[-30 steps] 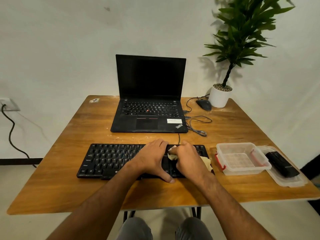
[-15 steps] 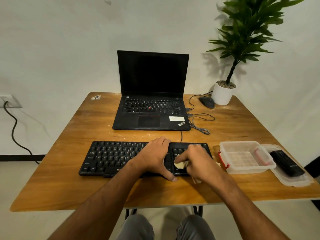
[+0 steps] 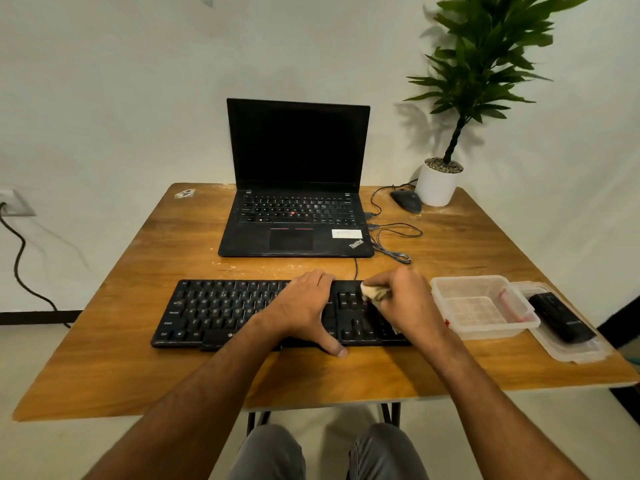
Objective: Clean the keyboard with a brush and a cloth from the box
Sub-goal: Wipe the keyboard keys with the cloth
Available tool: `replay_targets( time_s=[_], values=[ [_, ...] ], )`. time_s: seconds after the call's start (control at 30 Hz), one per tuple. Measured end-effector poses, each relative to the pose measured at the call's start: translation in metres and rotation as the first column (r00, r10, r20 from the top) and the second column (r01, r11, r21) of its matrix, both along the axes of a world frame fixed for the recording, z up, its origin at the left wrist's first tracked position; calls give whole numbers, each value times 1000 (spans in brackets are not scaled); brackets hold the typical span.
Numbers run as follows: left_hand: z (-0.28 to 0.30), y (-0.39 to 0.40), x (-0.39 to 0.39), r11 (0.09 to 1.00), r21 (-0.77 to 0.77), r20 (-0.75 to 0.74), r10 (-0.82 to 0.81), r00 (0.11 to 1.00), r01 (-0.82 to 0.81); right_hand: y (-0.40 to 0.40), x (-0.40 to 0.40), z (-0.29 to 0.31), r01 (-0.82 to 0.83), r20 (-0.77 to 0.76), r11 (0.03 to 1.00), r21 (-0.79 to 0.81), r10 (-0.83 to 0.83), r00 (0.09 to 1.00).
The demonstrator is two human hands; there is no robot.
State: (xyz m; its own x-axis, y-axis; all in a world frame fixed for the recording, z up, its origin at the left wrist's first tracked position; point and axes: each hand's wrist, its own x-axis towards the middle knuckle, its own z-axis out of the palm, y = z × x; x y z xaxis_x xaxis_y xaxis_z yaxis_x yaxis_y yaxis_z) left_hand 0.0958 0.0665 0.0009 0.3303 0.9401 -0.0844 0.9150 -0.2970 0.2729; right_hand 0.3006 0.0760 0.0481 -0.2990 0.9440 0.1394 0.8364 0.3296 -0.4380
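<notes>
I am at the wiping part of the job. My right hand [image 3: 403,299] has its fingers curled around the small pale cloth [image 3: 374,293], and I press it down on the keys at the right end of the black keyboard [image 3: 225,311], near the far edge. My left hand [image 3: 306,308] lies flat on the middle of the keyboard with the fingers straight and the thumb down at the near edge, so the keyboard does not slide. The keyboard sits on the wooden table [image 3: 104,358] right in front of me.

The clear box [image 3: 483,306] stands just beside the keyboard on the right, and I see nothing in it. Its lid [image 3: 571,351] lies next to it with a black thing [image 3: 561,317] on top (I think that is the brush, but I cannot tell for sure). So I guess the brushing is done. What is left, I think, is to wipe the keys on the left side, which the cloth is not touching now, and then put the cloth and the brush back in the box.
</notes>
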Motion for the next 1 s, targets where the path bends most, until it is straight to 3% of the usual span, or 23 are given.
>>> replay_targets(
  time_s=[0.23,0.3,0.37,0.43,0.5,0.67,0.8,1.0],
  values=[
    [1,-2,1,1000,-13,-14,0,1000,0,-13,0,-5,-63,144,997,-53,71,987],
    [2,-1,1,1000,-23,-9,2,1000,-2,-4,10,1,-40,34,988,-149,45,998],
    [2,-2,0,1000,-24,6,7,1000,-7,11,14,6,40,-187,982,-185,-75,980],
    [1,-2,0,1000,-22,17,4,1000,-4,26,14,6,170,-384,969,-177,-227,895],
    [1,-2,1,1000,-17,23,2,1000,-1,36,6,3,254,-442,951,-176,-307,843],
    [1,-3,1,1000,-11,16,3,1000,-3,30,-20,-9,187,-142,980,-72,-196,970],
    [0,-2,0,1000,5,21,-4,1000,4,18,-26,-12,123,50,991,-47,-121,991],
    [-1,-2,-1,1000,16,27,-9,1000,9,9,-28,-6,92,137,994,-60,-83,987]
  ],
)
